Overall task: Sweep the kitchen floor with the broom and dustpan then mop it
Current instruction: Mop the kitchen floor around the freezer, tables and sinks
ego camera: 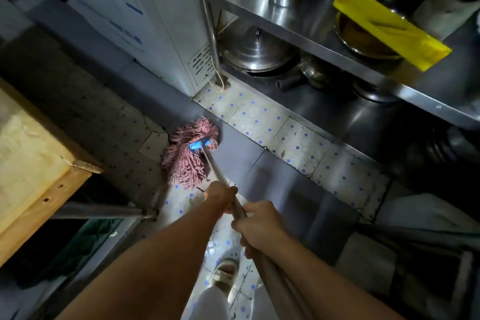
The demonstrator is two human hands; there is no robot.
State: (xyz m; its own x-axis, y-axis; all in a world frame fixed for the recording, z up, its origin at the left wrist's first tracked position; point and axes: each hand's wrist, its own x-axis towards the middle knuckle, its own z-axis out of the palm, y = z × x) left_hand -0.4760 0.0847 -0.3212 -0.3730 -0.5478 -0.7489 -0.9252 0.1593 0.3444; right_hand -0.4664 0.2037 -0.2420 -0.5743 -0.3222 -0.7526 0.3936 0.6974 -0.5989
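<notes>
The mop (191,153) lies with its head on the tiled floor (262,122), between the wooden table (33,153) on one side and the steel shelving (337,60) on the other. Its strands are a faded pinkish red, thick and ropey, spread out in a flattened clump that fans both ways from a bright blue clamp (200,144). From that clamp a slim metal handle (217,167) runs back at a slant toward the person holding it. The floor under it is pale tile dotted with small blue squares, crossed by a smooth grey strip just beside the mop head.

Both arms reach forward and down, bare to the elbow. The left hand (220,199) is the further one along the handle, fingers wrapped round the shaft. The right hand (259,226) grips the same shaft just behind it, knuckles up, fingers curled under. The two hands sit near each other but apart, with a short stretch of handle showing between them.

A sandalled foot (224,273) stands on the tile below the hands. On the shelving sit steel pots, a domed lid (255,50) and a yellow cloth (389,28) draped over a bowl.
</notes>
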